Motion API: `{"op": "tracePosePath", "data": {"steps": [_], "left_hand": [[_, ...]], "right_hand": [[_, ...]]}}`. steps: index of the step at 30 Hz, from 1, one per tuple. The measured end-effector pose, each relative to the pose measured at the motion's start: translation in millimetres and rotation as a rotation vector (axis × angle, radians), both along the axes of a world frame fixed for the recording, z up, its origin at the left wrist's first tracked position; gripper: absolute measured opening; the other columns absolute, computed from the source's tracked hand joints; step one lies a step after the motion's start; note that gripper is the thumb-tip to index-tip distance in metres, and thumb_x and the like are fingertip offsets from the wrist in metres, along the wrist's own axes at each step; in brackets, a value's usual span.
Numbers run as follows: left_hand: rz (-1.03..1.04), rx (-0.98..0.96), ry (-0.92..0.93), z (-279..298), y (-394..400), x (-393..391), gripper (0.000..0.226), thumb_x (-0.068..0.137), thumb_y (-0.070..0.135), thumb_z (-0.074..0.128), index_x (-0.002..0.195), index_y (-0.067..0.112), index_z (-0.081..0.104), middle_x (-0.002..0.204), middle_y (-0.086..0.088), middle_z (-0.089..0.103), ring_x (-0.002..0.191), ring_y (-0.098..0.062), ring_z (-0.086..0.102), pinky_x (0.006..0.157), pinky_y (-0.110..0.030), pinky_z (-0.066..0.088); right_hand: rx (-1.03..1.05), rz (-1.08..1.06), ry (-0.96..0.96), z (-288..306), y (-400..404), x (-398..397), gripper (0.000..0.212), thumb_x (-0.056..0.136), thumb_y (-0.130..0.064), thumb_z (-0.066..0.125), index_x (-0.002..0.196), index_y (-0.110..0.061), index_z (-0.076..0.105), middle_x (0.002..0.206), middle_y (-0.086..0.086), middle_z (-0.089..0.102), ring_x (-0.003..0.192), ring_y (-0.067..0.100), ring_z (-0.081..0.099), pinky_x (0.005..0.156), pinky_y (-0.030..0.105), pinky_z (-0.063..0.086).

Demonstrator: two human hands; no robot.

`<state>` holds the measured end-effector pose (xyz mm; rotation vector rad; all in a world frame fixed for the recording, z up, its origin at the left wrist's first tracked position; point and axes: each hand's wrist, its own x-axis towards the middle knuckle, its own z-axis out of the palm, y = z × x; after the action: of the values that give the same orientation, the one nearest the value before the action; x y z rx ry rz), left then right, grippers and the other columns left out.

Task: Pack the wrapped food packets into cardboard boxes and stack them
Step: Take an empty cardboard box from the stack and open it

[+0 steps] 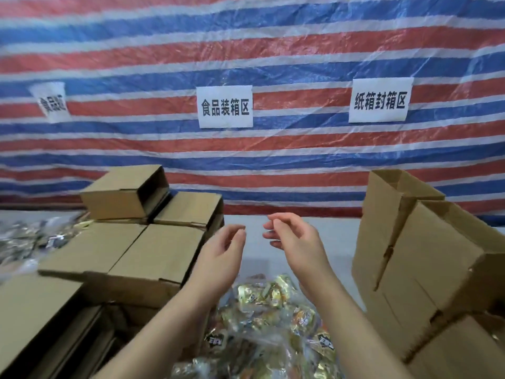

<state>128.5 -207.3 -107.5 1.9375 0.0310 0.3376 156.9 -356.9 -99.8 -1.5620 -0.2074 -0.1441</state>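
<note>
We see both hands, left (221,258) and right (293,239), raised with loosely curled fingers and holding nothing above crinkled foil-wrapped food packets (270,318) on the grey worktop (338,242), matte corrugated cardboard boxes (153,250) flanking them, partly cropped.

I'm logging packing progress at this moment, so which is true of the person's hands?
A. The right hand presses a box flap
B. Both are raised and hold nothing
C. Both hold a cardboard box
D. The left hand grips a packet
B: the left hand and right hand hover with loosely curled fingers above the pile of wrapped packets, touching no packet and none of the cardboard boxes.
</note>
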Motion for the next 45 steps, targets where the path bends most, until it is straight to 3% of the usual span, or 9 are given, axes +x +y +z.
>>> {"op": "tracePosePath", "data": {"steps": [4, 8, 10, 14, 19, 30, 37, 42, 45], "left_hand": [[0.187, 0.151, -0.04, 11, 72, 7, 0.017, 0.102, 0.036, 0.047, 0.108, 0.037, 0.063, 0.097, 0.024, 0.062, 0.09, 0.011, 0.058, 0.074, -0.013, 0.043], [0.458, 0.47, -0.124, 17, 148, 60, 0.033, 0.096, 0.035, 0.055, 0.125, 0.02, 0.058, 0.108, 0.009, 0.059, 0.097, -0.009, 0.058, 0.084, -0.03, 0.052], [0.559, 0.752, -0.076, 14, 189, 99, 0.046, 0.093, 0.042, 0.055, 0.129, 0.014, 0.054, 0.12, -0.006, 0.062, 0.108, -0.025, 0.059, 0.091, -0.042, 0.052], [0.595, 0.992, 0.163, 4, 247, 168, 0.078, 0.086, 0.063, 0.048, 0.146, 0.014, 0.036, 0.148, -0.014, 0.043, 0.137, -0.035, 0.04, 0.111, -0.054, 0.031], [0.502, 1.112, 0.293, -9, 269, 219, 0.088, 0.084, 0.068, 0.051, 0.153, 0.019, 0.023, 0.155, -0.014, 0.033, 0.142, -0.037, 0.032, 0.111, -0.062, 0.027], [0.584, 1.364, 0.278, 31, 275, 196, 0.022, 0.09, 0.015, 0.062, 0.111, 0.013, 0.06, 0.094, -0.005, 0.064, 0.083, -0.021, 0.065, 0.069, -0.031, 0.055], [0.357, 1.054, -0.005, 140, 228, 135, 0.027, 0.089, 0.006, 0.054, 0.109, 0.019, 0.065, 0.09, -0.003, 0.065, 0.079, -0.021, 0.063, 0.07, -0.038, 0.058], [0.067, 0.839, -0.134, 170, 171, 94, 0.042, 0.093, 0.004, 0.048, 0.115, 0.036, 0.063, 0.098, 0.005, 0.063, 0.083, -0.009, 0.059, 0.063, -0.025, 0.051], [-0.054, 0.784, -0.142, 174, 138, 80, 0.033, 0.095, 0.007, 0.048, 0.104, 0.032, 0.066, 0.099, 0.005, 0.067, 0.086, -0.008, 0.06, 0.068, -0.026, 0.052]], "right_hand": [[0.065, 0.096, 0.054, -3, 61, 2, 0.017, 0.101, -0.018, 0.053, 0.102, -0.027, 0.068, 0.093, -0.01, 0.074, 0.089, 0.002, 0.069, 0.081, 0.019, 0.056], [-0.073, 0.233, 0.097, -9, 110, 21, 0.042, 0.102, -0.032, 0.053, 0.144, -0.031, 0.048, 0.143, -0.014, 0.051, 0.118, -0.009, 0.051, 0.095, 0.012, 0.042], [-0.146, 0.283, 0.118, -9, 130, 34, 0.058, 0.101, -0.04, 0.053, 0.154, -0.036, 0.029, 0.157, -0.014, 0.033, 0.138, 0.002, 0.036, 0.108, 0.024, 0.034], [-0.203, 0.278, 0.126, -2, 153, 60, 0.068, 0.098, -0.049, 0.055, 0.155, -0.045, 0.018, 0.162, -0.017, 0.02, 0.148, 0.008, 0.022, 0.119, 0.037, 0.026], [-0.261, 0.226, 0.044, 16, 160, 80, 0.067, 0.097, -0.049, 0.054, 0.154, -0.045, 0.019, 0.162, -0.017, 0.022, 0.148, 0.008, 0.023, 0.119, 0.039, 0.026], [-0.49, 0.161, -0.174, 36, 160, 93, 0.066, 0.094, -0.045, 0.054, 0.152, -0.043, 0.024, 0.159, -0.019, 0.025, 0.146, 0.006, 0.024, 0.118, 0.033, 0.026], [-0.737, 0.039, -0.36, 106, 146, 113, 0.073, 0.093, -0.027, 0.059, 0.156, -0.025, 0.023, 0.162, -0.003, 0.025, 0.148, 0.019, 0.024, 0.119, 0.037, 0.022], [-1.074, -0.049, -0.452, 161, 99, 111, 0.073, 0.089, -0.025, 0.058, 0.155, -0.023, 0.027, 0.161, 0.001, 0.028, 0.147, 0.023, 0.025, 0.122, 0.047, 0.021], [-1.299, -0.142, -0.467, 173, 63, 97, 0.052, 0.091, -0.027, 0.056, 0.143, -0.026, 0.046, 0.145, 0.002, 0.049, 0.14, 0.024, 0.038, 0.121, 0.053, 0.01]]}}
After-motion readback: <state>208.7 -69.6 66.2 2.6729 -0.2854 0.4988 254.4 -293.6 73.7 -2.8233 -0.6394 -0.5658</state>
